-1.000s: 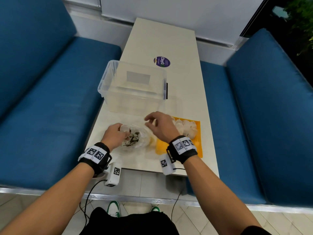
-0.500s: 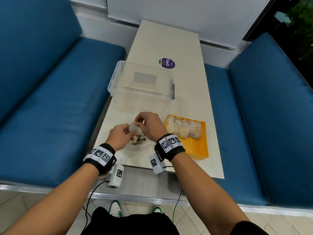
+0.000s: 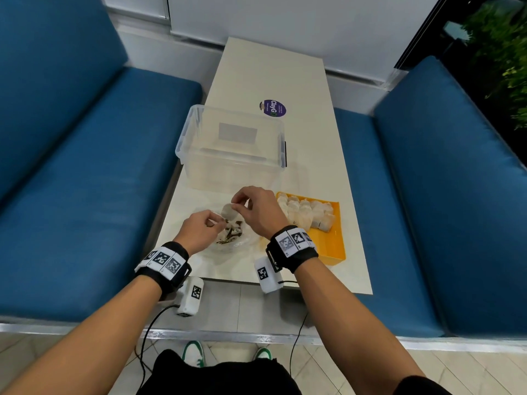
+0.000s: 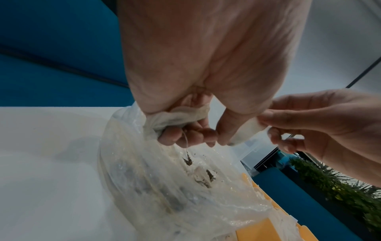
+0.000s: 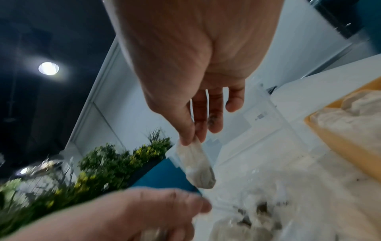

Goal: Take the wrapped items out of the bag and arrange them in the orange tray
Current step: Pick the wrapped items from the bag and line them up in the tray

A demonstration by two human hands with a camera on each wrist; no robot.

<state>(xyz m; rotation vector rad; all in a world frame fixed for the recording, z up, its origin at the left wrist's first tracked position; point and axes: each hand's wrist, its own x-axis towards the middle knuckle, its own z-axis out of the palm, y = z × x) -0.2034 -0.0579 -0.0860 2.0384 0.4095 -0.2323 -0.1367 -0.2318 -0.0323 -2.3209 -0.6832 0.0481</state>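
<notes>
A clear plastic bag (image 3: 232,240) with dark crumbs and wrapped pieces lies on the table's near end. My left hand (image 3: 212,223) grips its bunched rim (image 4: 179,117). Just above the bag, my right hand (image 3: 236,205) pinches a small white wrapped item (image 3: 228,210) between thumb and forefinger; it hangs from that hand (image 5: 191,140) in the right wrist view, wrapped item (image 5: 195,164). The orange tray (image 3: 332,246) sits to the right of the bag, with a row of several wrapped items (image 3: 305,212) along its far end. Its near half is bare.
A clear, lidless plastic box (image 3: 231,149) stands just beyond the bag and hands. A purple round sticker (image 3: 273,108) lies farther back on the pale table (image 3: 313,155). Blue benches (image 3: 85,181) flank the table on both sides.
My right hand came over from the tray side to the bag and took hold of the white wrapped item at my left hand. The left hand stays at the bag's rim.
</notes>
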